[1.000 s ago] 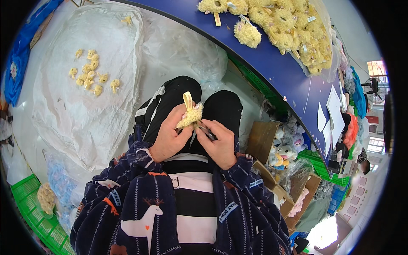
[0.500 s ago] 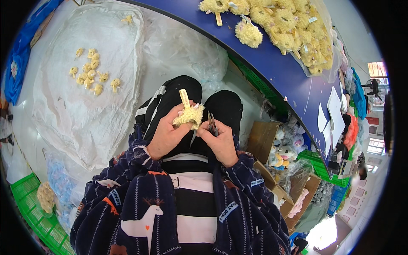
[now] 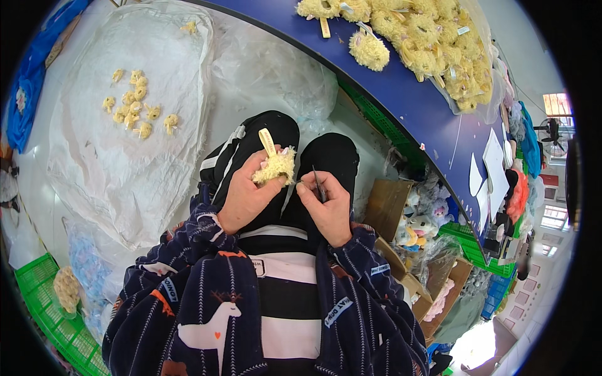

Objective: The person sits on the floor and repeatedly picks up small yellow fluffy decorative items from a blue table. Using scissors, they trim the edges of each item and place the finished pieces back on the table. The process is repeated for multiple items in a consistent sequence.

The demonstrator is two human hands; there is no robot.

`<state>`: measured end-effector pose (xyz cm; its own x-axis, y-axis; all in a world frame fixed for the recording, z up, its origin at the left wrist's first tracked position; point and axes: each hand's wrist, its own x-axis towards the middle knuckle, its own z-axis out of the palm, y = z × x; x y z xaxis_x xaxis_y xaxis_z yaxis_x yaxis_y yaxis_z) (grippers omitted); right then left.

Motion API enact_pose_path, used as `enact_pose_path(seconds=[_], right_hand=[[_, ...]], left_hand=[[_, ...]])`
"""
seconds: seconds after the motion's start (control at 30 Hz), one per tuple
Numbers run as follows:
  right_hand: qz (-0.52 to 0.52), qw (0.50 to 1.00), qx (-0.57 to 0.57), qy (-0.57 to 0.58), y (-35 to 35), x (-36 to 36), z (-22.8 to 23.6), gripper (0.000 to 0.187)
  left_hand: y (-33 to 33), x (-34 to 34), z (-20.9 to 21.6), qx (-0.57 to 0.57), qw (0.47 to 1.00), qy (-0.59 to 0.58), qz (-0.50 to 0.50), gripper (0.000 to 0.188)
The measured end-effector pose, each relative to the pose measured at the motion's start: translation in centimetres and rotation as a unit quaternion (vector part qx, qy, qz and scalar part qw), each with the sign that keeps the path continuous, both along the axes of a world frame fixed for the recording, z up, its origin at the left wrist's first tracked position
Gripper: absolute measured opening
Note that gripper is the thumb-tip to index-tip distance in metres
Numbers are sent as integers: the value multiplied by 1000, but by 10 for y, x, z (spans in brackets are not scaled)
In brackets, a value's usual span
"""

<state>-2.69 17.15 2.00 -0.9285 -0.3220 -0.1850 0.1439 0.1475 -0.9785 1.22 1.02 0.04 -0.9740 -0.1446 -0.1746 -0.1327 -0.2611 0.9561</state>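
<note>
My left hand (image 3: 246, 195) is closed round a small fluffy yellow plush piece (image 3: 273, 168) above my lap. A pale yellow ribbon loop (image 3: 267, 143) sticks up from its top, beside small pink bits. Just to the right of it, my right hand (image 3: 330, 212) holds small dark thread snips (image 3: 319, 187) against the palm, blades pointing away from me. The thumb and forefinger of that hand are pinched together close to the plush; whatever is between them is too small to make out.
A blue table (image 3: 433, 125) curves across the right, with a heap of yellow plush pieces (image 3: 426, 37) and white papers (image 3: 495, 166). At left, several small yellow pieces (image 3: 135, 103) lie on a white sheet (image 3: 81, 144). Cardboard boxes (image 3: 387, 207) and green crates (image 3: 50, 313) stand around.
My right hand has turned a little, so the snips show narrower, and its pinched fingertips sit slightly farther from the plush. The plush and ribbon have tilted slightly left in my left hand.
</note>
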Motion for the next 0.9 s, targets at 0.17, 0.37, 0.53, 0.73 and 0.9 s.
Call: enact_pose_path(seconds=[0.17,0.37,0.53,0.73,0.9], right_hand=[[45,975,135,172,-4,-1,-2,19],[46,977,168,119,-3,-5,0,14],[44,988,136,62,4,-5,-5,14],[46,995,82,-47,8,-11,3,14],[25,996,80,27,7,-9,1,14]], left_hand=[[5,0,-1,-142,986,88,5,43],[7,0,4,-245,958,148,-10,49],[0,-1,5,-231,968,98,-27,48],[-1,1,4,-160,986,47,6,50],[0,0,8,-194,978,65,27,46]])
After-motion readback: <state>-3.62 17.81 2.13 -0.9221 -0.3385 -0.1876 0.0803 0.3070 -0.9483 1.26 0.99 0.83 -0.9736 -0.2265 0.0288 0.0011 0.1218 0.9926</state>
